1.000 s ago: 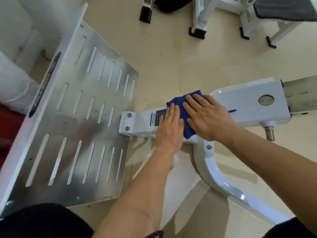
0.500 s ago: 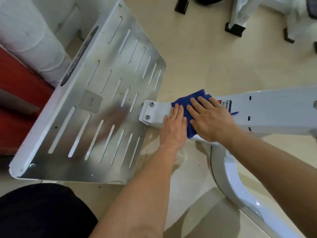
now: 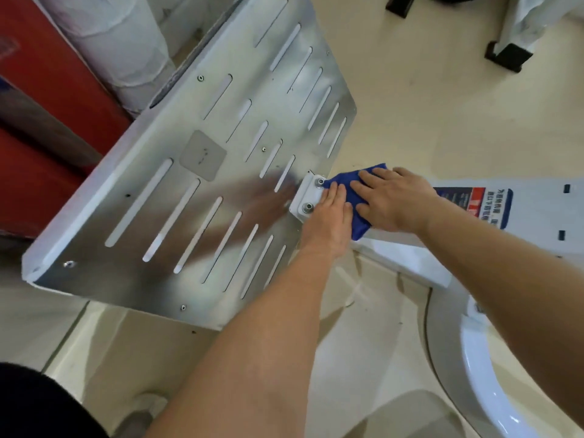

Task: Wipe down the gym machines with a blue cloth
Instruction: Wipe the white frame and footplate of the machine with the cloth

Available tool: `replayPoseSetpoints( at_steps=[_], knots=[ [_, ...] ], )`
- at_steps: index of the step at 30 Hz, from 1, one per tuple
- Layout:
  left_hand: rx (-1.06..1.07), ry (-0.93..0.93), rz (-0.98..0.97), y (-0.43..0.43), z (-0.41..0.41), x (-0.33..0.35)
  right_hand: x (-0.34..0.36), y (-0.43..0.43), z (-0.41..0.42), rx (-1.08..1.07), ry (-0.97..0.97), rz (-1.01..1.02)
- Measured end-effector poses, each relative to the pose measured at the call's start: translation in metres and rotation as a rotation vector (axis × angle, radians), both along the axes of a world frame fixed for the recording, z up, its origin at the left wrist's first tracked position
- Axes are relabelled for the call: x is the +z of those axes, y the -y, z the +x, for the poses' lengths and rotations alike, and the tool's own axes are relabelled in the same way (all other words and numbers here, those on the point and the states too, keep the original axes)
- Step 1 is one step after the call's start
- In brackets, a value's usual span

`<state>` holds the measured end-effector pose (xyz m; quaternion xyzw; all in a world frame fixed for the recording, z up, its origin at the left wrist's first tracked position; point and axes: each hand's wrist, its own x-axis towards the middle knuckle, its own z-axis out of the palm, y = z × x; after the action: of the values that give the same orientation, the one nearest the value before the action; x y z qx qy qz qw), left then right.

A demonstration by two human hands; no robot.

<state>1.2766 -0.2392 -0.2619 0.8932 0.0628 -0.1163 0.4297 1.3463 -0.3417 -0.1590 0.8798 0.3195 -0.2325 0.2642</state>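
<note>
Below you: glossy cream floor [image 3: 410, 99], soft light reflecting off it. To your upper left: white wrapped cylinders [image 3: 120, 42] just beside a red panel [image 3: 47, 128].

Beige floor [image 3: 442, 99], red panels [image 3: 47, 128] at the left edge, a white wrapped cylinder [image 3: 120, 42] beside them.

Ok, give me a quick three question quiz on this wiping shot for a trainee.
1. True or false: the right hand presses flat on the cloth.
2. The cloth lies on: A) the slotted plate, B) the white beam by the bracket, C) the floor.
3. How many bolts show on the bracket?
Key: 1 true; 2 B; 3 two.
</note>
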Motion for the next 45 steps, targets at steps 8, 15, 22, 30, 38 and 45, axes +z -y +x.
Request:
replayPoseSetpoints(
  at_steps=[8,15,22,30,38,45],
  knots=[
    [0.066,0.004,0.071,0.014,-0.055,0.016,0.021,0.013,-0.049,0.05,-0.079,-0.021],
    [0.048,-0.028,0.1,0.003,-0.014,-0.003,-0.007,-0.005,-0.006,0.025,-0.042,0.025],
    [-0.207,0.183,0.089,0.054,0.013,0.041,0.069,0.063,-0.051,-0.139,0.252,0.045],
    [-0.369,0.332,0.189,0.06,0.005,0.062,0.092,0.076,-0.079,-0.237,0.295,0.039],
    [-0.154,0.142,0.202,0.012,-0.032,0.012,0.03,0.03,-0.062,0.008,0.131,0.014],
    [-0.04,0.349,0.257,0.019,-0.051,0.003,0.048,0.05,-0.08,0.052,0.129,0.027]
  ],
)
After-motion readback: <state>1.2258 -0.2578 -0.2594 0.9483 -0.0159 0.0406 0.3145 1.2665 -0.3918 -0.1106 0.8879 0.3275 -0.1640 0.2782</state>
